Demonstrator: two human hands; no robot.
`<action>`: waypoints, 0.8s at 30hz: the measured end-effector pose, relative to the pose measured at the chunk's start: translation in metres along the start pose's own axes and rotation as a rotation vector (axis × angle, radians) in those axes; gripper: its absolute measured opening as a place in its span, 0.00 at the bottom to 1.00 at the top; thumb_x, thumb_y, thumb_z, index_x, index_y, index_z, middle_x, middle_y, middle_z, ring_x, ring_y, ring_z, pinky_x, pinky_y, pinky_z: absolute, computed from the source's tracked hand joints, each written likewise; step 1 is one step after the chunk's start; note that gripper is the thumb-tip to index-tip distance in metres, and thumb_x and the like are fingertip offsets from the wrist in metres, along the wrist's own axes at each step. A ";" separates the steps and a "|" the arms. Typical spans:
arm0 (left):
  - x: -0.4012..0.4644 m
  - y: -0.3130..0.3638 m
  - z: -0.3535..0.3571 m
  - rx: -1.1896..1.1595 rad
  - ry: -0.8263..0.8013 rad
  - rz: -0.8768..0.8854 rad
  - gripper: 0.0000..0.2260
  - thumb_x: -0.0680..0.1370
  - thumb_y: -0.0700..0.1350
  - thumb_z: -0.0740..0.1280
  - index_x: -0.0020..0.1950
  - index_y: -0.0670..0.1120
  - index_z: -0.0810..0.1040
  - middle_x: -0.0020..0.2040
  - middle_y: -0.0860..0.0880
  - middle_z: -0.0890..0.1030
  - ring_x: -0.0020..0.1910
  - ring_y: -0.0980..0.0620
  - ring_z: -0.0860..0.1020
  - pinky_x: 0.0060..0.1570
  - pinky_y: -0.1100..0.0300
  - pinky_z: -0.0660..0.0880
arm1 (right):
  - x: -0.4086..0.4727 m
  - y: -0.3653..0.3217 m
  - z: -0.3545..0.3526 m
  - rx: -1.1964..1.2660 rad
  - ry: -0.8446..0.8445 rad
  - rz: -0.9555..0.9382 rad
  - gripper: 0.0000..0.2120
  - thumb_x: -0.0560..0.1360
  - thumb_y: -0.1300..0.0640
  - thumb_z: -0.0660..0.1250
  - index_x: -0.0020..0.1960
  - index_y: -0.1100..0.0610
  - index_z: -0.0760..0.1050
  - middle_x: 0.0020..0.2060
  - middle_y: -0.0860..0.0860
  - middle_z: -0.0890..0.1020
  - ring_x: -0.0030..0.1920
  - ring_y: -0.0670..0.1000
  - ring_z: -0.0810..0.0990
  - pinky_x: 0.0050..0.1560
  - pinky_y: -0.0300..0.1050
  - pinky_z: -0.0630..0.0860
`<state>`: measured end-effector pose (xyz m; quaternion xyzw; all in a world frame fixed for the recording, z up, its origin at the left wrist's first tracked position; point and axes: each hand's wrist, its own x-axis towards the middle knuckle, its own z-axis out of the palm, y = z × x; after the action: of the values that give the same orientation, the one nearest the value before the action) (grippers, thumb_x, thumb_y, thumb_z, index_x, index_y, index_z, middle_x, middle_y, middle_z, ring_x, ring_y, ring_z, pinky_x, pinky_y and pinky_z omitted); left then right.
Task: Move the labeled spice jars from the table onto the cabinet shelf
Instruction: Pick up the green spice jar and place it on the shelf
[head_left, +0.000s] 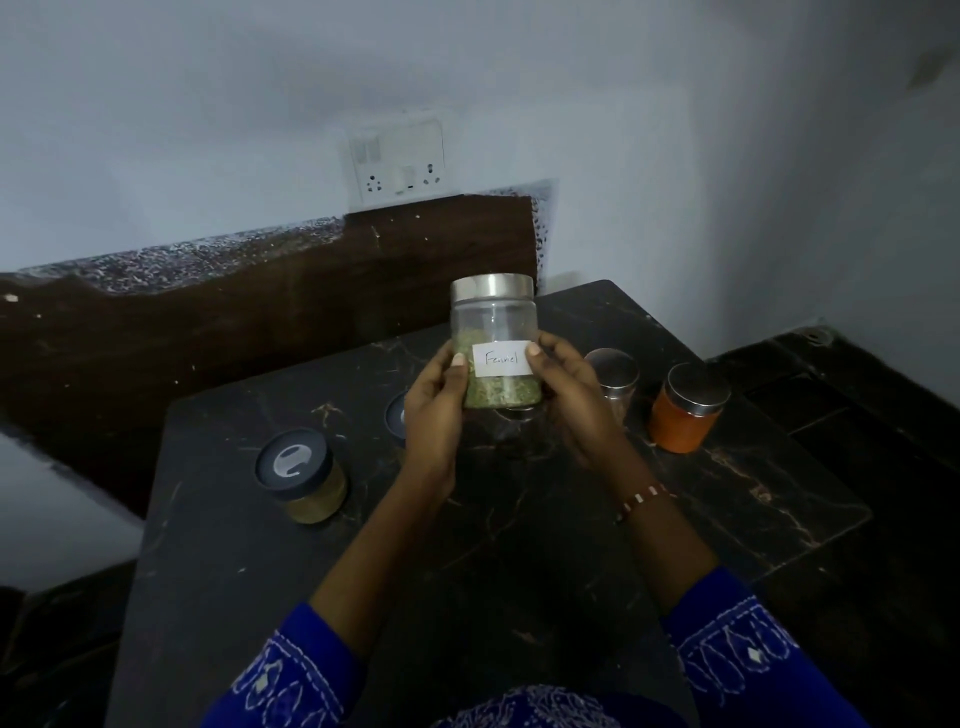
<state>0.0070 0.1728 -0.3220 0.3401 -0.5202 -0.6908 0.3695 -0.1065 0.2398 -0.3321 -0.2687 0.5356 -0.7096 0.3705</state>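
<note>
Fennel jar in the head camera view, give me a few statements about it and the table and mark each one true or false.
1. Both hands hold the fennel jar above the table. True: the left hand and right hand each have a grip on its sides.
2. The held jar has a black plastic lid. False: its lid is shiny metal.
3. A jar of orange powder stands on the table to the right of the hands. True.
4. The white label faces away from the camera. False: the handwritten label faces the camera.
5. The jar with the dark lid lies on its side. False: it stands upright, left of the hands.
</note>
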 end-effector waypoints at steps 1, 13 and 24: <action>0.001 0.004 -0.002 0.007 -0.007 0.022 0.16 0.80 0.42 0.57 0.68 0.46 0.70 0.57 0.46 0.80 0.53 0.52 0.79 0.53 0.56 0.78 | 0.001 -0.002 0.004 -0.007 -0.004 -0.012 0.11 0.78 0.59 0.60 0.60 0.56 0.72 0.49 0.53 0.81 0.54 0.56 0.80 0.58 0.55 0.75; 0.045 0.112 0.028 0.059 -0.005 0.374 0.17 0.80 0.43 0.57 0.70 0.44 0.68 0.60 0.45 0.78 0.59 0.50 0.78 0.59 0.53 0.76 | 0.063 -0.113 0.040 -0.076 -0.177 -0.264 0.21 0.76 0.61 0.64 0.68 0.59 0.65 0.49 0.52 0.81 0.51 0.51 0.81 0.57 0.48 0.77; 0.084 0.280 0.085 0.174 0.168 0.873 0.16 0.81 0.46 0.56 0.68 0.46 0.67 0.57 0.50 0.76 0.54 0.54 0.77 0.54 0.61 0.77 | 0.123 -0.294 0.090 -0.241 -0.290 -0.707 0.21 0.75 0.55 0.66 0.66 0.59 0.67 0.60 0.58 0.76 0.58 0.55 0.78 0.57 0.49 0.78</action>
<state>-0.0634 0.0879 -0.0381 0.1738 -0.6392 -0.3940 0.6372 -0.1778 0.1337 -0.0268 -0.5754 0.4316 -0.6802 0.1414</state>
